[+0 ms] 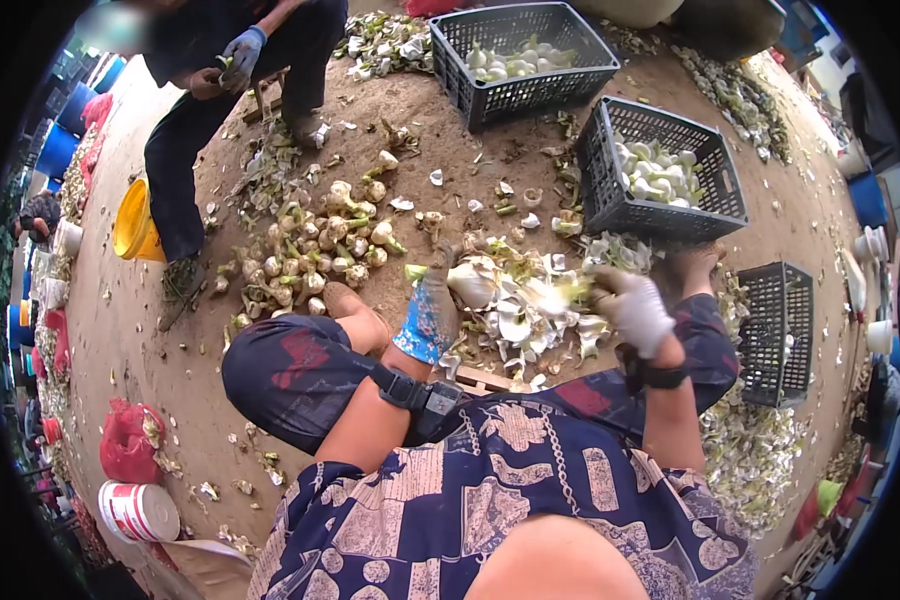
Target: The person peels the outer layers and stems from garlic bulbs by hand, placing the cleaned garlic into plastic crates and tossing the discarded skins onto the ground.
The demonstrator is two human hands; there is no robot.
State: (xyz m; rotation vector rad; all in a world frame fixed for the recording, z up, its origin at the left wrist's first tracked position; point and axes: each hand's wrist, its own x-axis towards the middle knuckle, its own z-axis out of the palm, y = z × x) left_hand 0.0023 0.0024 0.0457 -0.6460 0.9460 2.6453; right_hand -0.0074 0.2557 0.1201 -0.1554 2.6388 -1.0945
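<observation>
My left hand, in a blue floral glove with a dark palm, is closed around a large garlic bulb. A cut green stem end shows on the hand's other side. To the right, my right hand wears a whitish glove and is blurred by motion. Its fingers look curled, and what they hold is too smeared to name. Between and below the hands lies a heap of white garlic peels. Unpeeled garlic bulbs are piled on the ground beyond my left knee.
Two black crates hold peeled white bulbs. Another dark crate stands beside my right knee. A co-worker with a blue-gloved hand sits at upper left, near a yellow bucket. A white bucket lies at lower left.
</observation>
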